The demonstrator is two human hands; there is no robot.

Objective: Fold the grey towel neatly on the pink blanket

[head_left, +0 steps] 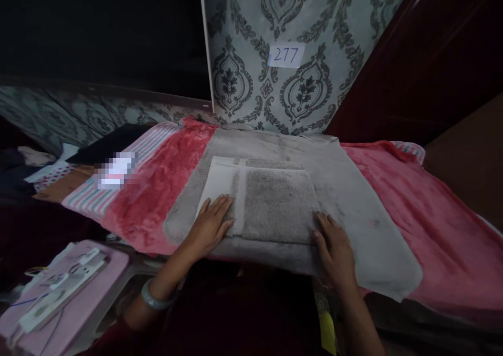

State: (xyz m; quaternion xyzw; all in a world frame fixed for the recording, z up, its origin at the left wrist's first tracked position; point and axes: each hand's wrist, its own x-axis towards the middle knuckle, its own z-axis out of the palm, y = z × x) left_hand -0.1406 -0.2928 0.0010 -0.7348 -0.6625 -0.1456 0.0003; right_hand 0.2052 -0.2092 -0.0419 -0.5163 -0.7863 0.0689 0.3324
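A folded grey towel (279, 204) with a paler band and a whitish left end lies in front of me, its pile facing up. Underneath it spreads a larger, smooth grey cloth (365, 230). My left hand (212, 222) rests flat on the towel's near left part, fingers stretched out and pointing away from me. At the near right corner of the towel, my right hand (334, 243) lies with fingers extended, the fingertips touching the edge. Neither hand grips anything that I can see.
Red plush blankets (157, 188) cover the surface on both sides, with a striped cloth (100, 199) at left. A pink stool (106, 267) bears a white power strip (63, 293) at lower left. Behind are a dark television (102, 36) and a wall label (286, 55).
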